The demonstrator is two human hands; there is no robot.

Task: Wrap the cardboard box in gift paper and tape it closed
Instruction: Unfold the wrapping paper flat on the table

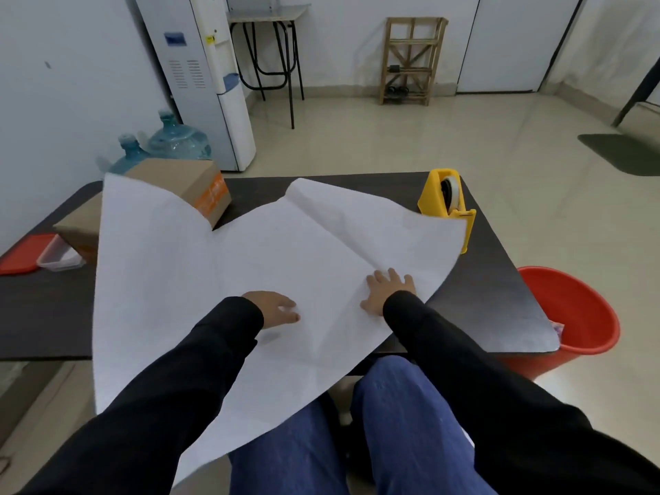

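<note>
Left hand [275, 309] and right hand [387, 291] press the paper [250, 259] at centre frame, fingers released; I judge it light, floppy, crease-prone, best lifted by its edges.

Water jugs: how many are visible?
2. One water jug stands beside the water dispenser, the other jug just left of it; the cardboard box partly hides both, so more may be hidden.
</note>
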